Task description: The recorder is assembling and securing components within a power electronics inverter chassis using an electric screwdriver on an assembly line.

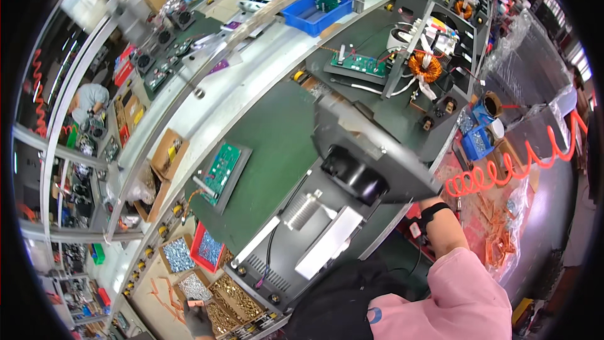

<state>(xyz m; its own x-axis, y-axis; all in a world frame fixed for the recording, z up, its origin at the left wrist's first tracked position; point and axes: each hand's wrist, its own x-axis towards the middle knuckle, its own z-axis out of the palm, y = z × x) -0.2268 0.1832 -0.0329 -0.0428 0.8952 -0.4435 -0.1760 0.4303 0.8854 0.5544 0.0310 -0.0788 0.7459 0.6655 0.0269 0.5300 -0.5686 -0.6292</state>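
Observation:
My left hand (199,321), in a dark glove, is at the lower left beside an open box of brass-coloured fasteners (237,297). Its fingers look closed around a small copper-coloured bit, too small to name. My right forearm (445,230), with a black wrist strap, reaches up to the lower right edge of a tilted dark metal panel (371,145), blurred by motion. The panel hides the fingers of my right hand (431,204). Under the panel sits a black round part (355,175). Nearer me lies a grey metal chassis (267,258) with a white rectangular block (328,242).
A green circuit board (221,173) lies on the green work surface. At left stand a red bin (207,247) and a box of silver fasteners (178,255). Another chassis with a copper coil (425,67) is farther off. An orange coiled hose (484,179) hangs at right.

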